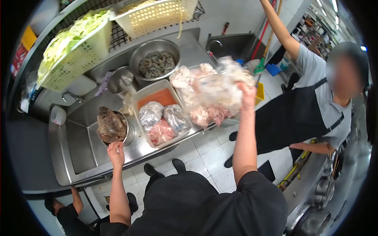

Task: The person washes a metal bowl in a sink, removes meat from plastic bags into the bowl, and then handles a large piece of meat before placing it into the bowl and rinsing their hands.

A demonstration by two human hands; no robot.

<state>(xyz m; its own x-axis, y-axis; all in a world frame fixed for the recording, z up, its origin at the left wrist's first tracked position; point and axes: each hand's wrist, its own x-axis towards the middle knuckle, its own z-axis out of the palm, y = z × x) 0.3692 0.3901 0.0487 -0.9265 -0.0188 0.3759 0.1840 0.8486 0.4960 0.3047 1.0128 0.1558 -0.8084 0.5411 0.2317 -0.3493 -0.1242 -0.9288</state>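
My left hand (115, 153) is at the near rim of a round metal pot (130, 135), its fingers closed on the edge. A large dark brown lump (111, 125), perhaps meat, rises out of that pot. My right hand (247, 96) grips a clear plastic bag (218, 88) of pale contents, smeared by motion. Beneath and around it, bags of pale meat (183, 77) and pinkish bags (208, 115) lie at the counter's right end. Between my hands stands a plastic tub (138, 100) with reddish liquid, silvery clear bags (151, 115) and a bag of pink meat (161, 131).
Behind the tub are a steel bowl of grey shrimp-like pieces (156, 65) and a smaller metal bowl (122, 80). Baskets of cut cabbage (76, 45) and pale food (153, 17) sit above the sink (80, 147). An aproned co-worker (299, 110) stands right; another person (69, 214) is lower left.
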